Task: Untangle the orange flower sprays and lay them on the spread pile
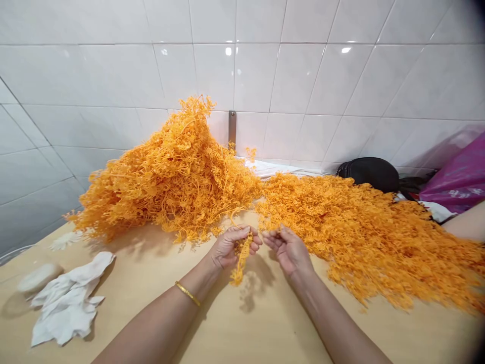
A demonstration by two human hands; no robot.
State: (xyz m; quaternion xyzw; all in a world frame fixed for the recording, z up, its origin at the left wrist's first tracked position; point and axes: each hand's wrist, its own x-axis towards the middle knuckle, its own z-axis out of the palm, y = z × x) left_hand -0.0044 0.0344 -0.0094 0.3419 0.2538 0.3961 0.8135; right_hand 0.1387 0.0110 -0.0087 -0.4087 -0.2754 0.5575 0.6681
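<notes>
While my left hand [229, 246] pinches an orange frilly sprig [243, 257] between thumb and fingers, the sprig's long axis runs from those fingertips down toward me, its loose tip drifting a little to the left. It looks held just above the middle of the bench [242, 336], with its shadow falling on the pale top, apart from it.

My right hand [291, 253] is just to the right of the sprig's upper end, palm partly turned up, thumb and forefinger drawn close together and pointing at my left fingertips. Blur hides whether they pinch a thin strand or only air. The left hand is clearly the nearer, since it has the sprig; the right would meet it from the side, across its length, at the top rather than the hanging tip.

Beyond my left hand, a tall orange heap [170, 177] rises toward the bench's far edge by the tiled wall [299, 81]. A lower orange spread [364, 232] covers the right side. Near the bench's left edge lie a crumpled white cloth [71, 298] and a pale rounded object [40, 278].
</notes>
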